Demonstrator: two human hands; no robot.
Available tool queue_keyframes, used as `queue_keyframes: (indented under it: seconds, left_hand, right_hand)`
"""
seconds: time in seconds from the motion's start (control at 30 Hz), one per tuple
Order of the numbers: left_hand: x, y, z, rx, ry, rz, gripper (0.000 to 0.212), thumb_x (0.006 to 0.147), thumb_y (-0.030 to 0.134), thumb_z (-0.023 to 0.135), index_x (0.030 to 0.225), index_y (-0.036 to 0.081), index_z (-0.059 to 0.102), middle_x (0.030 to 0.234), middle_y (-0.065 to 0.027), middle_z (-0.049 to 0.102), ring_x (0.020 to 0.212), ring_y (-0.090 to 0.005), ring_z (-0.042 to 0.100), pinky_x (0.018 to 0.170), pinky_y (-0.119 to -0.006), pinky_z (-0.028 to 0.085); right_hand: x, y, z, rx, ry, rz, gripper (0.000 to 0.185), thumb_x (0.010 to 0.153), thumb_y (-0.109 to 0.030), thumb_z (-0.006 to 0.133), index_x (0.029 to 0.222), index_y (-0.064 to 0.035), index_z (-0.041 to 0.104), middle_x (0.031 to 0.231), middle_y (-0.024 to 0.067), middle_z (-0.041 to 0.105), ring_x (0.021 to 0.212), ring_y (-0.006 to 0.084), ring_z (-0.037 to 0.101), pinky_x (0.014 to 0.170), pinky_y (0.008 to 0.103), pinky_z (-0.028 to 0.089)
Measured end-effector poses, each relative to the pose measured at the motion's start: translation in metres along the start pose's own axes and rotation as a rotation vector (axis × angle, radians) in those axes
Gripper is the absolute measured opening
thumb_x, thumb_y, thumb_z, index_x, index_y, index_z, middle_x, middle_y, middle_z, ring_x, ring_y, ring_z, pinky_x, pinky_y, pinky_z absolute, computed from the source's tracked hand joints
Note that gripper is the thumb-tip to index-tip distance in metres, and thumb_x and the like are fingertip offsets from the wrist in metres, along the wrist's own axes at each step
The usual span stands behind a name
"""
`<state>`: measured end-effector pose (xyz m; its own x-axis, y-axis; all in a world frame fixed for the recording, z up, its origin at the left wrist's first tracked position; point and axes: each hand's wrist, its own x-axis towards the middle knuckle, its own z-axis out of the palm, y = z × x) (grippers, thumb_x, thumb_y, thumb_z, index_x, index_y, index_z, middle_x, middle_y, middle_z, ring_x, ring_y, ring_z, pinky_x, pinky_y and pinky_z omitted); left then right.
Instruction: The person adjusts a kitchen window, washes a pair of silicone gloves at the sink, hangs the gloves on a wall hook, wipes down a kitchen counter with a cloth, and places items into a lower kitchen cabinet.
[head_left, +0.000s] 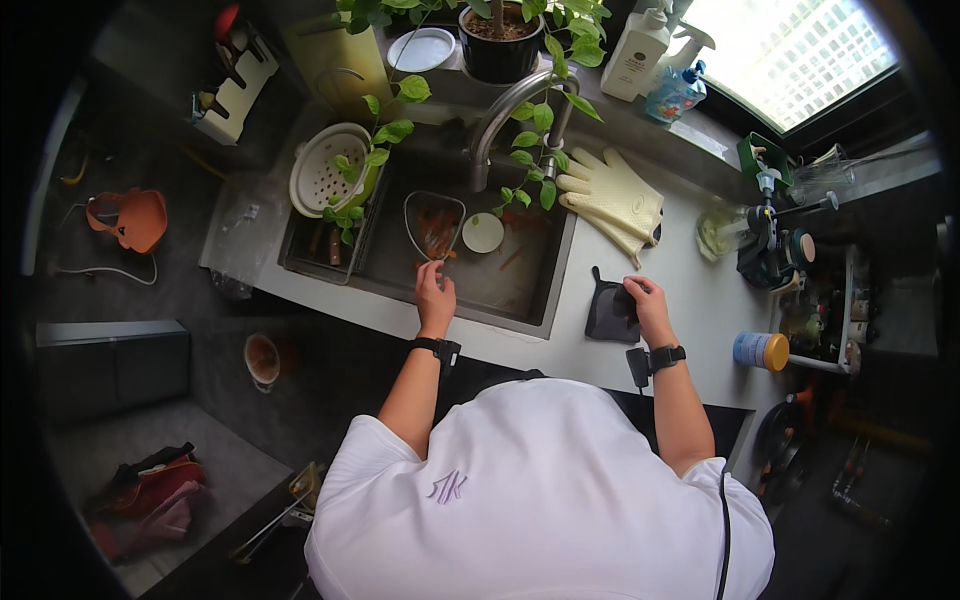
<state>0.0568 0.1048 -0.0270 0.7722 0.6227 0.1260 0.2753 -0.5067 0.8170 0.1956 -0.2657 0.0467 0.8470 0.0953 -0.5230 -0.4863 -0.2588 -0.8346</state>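
Note:
My left hand (435, 296) is over the sink's front edge, its fingertips meeting the near end of a wire-rimmed strainer (434, 225). Whether those fingers grip the rim cannot be made out. Orange-brown scraps show within the strainer's loop. A small round white dish or lid (483, 233) lies to its right on the floor of the sink (480, 289). On the counter right of the sink, my right hand (649, 307) pinches the right edge of a dark grey cloth pad (611, 319) with a hanging loop. Both wrists wear black bands.
A steel faucet (495, 116) arches over the sink, with trailing plant leaves around it. A white colander (330, 169) stands at the left end. Cream rubber gloves (615, 195) lie behind the pad. Farther right are a yellow-lidded can (761, 351) and a dark appliance (769, 251).

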Motion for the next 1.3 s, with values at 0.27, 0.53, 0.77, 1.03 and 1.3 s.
queue_keyframes:
  seconds: [0.27, 0.53, 0.77, 1.03, 1.3]
  left_hand:
    - [-0.006, 0.026, 0.013, -0.080, -0.252, 0.008, 0.023, 0.083, -0.002, 0.056, 0.106, 0.001, 0.060, 0.104, -0.0092, 0.060, 0.082, -0.0196, 0.063, 0.070, -0.030, 0.052]
    - [-0.055, 0.062, 0.053, -0.181, -0.595, 0.269, 0.021, 0.083, -0.004, 0.054, 0.103, 0.000, 0.059, 0.104, -0.0125, 0.060, 0.083, -0.0271, 0.062, 0.074, -0.033, 0.051]
    - [-0.086, 0.102, 0.122, -0.274, -0.898, 0.070, 0.029, 0.083, 0.004, 0.059, 0.112, -0.001, 0.060, 0.103, -0.0147, 0.064, 0.087, -0.0312, 0.064, 0.079, -0.034, 0.052]
    - [-0.122, 0.142, 0.168, 0.377, -0.850, 0.781, 0.065, 0.073, 0.007, 0.063, 0.136, 0.009, 0.047, 0.144, -0.0140, 0.041, 0.136, -0.0355, 0.034, 0.108, -0.052, 0.032]
    - [-0.145, 0.147, 0.204, 0.648, -0.605, 0.930, 0.047, 0.075, 0.009, 0.065, 0.122, 0.009, 0.056, 0.131, -0.0115, 0.054, 0.123, -0.0364, 0.049, 0.098, -0.049, 0.040]
  right_hand:
    - [-0.026, 0.045, -0.002, -0.380, 0.189, -0.022, 0.043, 0.083, -0.021, 0.069, 0.118, 0.0014, 0.058, 0.105, 0.0157, 0.066, 0.091, 0.0206, 0.064, 0.079, 0.0287, 0.050]
    - [-0.076, 0.104, -0.043, -0.391, 0.339, -0.034, 0.035, 0.081, -0.022, 0.068, 0.109, -0.0004, 0.063, 0.092, 0.0121, 0.068, 0.074, 0.0179, 0.065, 0.056, 0.0311, 0.051]
    - [-0.061, 0.101, -0.052, -0.060, 0.338, 0.167, 0.038, 0.085, -0.025, 0.065, 0.114, -0.0010, 0.064, 0.090, 0.0109, 0.068, 0.071, 0.0178, 0.063, 0.060, 0.0291, 0.051]
    - [-0.030, 0.118, -0.033, -0.421, 0.045, -0.126, 0.046, 0.082, -0.027, 0.068, 0.122, -0.0054, 0.060, 0.113, 0.0193, 0.065, 0.105, 0.0319, 0.063, 0.091, 0.0359, 0.049]
    - [-0.066, 0.152, -0.124, -0.291, 0.164, -0.143, 0.040, 0.082, -0.026, 0.068, 0.115, -0.0028, 0.062, 0.104, 0.0177, 0.068, 0.098, 0.0297, 0.065, 0.086, 0.0356, 0.051]
